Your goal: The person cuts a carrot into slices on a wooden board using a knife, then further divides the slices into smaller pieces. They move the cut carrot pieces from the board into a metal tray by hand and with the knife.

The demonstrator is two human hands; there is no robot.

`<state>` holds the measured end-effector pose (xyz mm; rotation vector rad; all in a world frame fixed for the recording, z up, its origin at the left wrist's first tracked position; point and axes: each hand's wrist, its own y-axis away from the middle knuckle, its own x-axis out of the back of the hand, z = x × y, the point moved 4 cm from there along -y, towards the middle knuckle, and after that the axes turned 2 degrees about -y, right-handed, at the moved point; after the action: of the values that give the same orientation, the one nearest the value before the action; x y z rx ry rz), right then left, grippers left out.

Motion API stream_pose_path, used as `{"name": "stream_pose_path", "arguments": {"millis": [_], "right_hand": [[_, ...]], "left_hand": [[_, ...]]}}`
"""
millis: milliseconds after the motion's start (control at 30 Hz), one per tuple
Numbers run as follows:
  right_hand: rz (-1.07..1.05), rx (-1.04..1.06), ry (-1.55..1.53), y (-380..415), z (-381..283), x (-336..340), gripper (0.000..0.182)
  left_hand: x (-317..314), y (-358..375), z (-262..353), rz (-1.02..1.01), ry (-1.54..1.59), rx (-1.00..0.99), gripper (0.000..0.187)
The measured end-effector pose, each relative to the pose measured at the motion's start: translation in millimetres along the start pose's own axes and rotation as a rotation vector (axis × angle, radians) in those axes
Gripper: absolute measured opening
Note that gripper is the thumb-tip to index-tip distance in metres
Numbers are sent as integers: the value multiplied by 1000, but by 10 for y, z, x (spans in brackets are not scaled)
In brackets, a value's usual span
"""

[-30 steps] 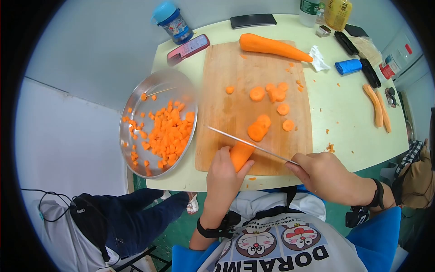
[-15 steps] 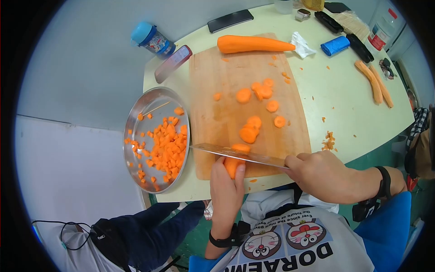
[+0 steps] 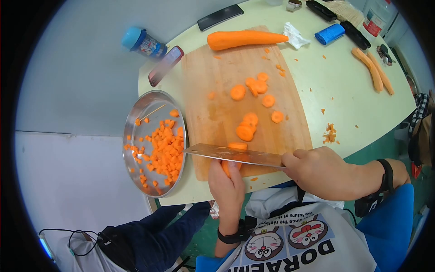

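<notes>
My right hand (image 3: 312,172) is closed around the handle of a cleaver (image 3: 238,155), its wide blade lying across a carrot piece (image 3: 232,167) at the near edge of the wooden cutting board (image 3: 213,131). My left hand (image 3: 226,183) grips that piece from the near side, thumb and fingers pressed on it. Part of the piece shows beyond the blade; the blade covers its middle. Carrot slices (image 3: 247,129) lie just past the blade, and several more are scattered farther up the board. A whole peeled carrot (image 3: 244,39) rests across the board's far end.
To the left stands a metal tray (image 3: 128,158) of diced carrot (image 3: 165,149) with a thin stick. Around the table are two phones (image 3: 220,17), a blue bottle (image 3: 142,43), a tissue (image 3: 295,36), a blue roll (image 3: 330,34) and peeled carrots (image 3: 369,68). Another person's legs (image 3: 172,231) are at lower left.
The cleaver's blade has tilted, showing more of its broad face, over the carrot piece. The view has shifted slightly. My left hand still holds the piece.
</notes>
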<state>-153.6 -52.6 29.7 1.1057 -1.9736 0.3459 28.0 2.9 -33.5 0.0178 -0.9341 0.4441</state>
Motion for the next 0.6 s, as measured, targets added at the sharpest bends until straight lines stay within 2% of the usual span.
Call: {"name": "stream_pose_path", "arguments": {"millis": [133, 200, 300, 333, 600], "right_hand": [[30, -6, 26, 29, 18, -29, 11], [79, -11, 23, 48, 47, -28, 18], [141, 60, -2, 60, 23, -29, 18], [109, 57, -12, 62, 6, -10, 13], [-8, 48, -18, 51, 7, -9, 18]], "left_hand": [[-16, 8, -9, 5, -1, -4, 29], [-5, -14, 28, 13, 63, -16, 25], [-3, 0, 26, -2, 39, 2, 22], [-3, 7, 22, -11, 30, -7, 22], [-11, 34, 2, -18, 35, 68, 21]]}}
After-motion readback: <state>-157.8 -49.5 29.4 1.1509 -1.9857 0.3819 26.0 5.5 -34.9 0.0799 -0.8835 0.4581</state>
